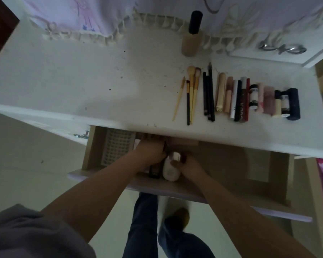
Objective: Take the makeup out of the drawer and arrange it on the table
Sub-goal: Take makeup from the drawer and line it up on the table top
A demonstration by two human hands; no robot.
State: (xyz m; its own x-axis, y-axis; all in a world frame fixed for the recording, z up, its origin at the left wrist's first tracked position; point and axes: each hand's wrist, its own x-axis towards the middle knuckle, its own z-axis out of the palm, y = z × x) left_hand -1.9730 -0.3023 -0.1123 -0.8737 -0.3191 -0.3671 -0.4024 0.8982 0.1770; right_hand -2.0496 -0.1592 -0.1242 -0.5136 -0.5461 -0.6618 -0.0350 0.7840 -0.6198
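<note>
Both forearms reach up from the bottom of the frame into the open drawer at lower centre. At centre-left, the left hand seems to curl on a dark item, though blur leaves its grip unclear; the right hand clamps a white bottle. Lift the bottle straight up, then lay it beside the makeup row on the desk, upper right.
</note>
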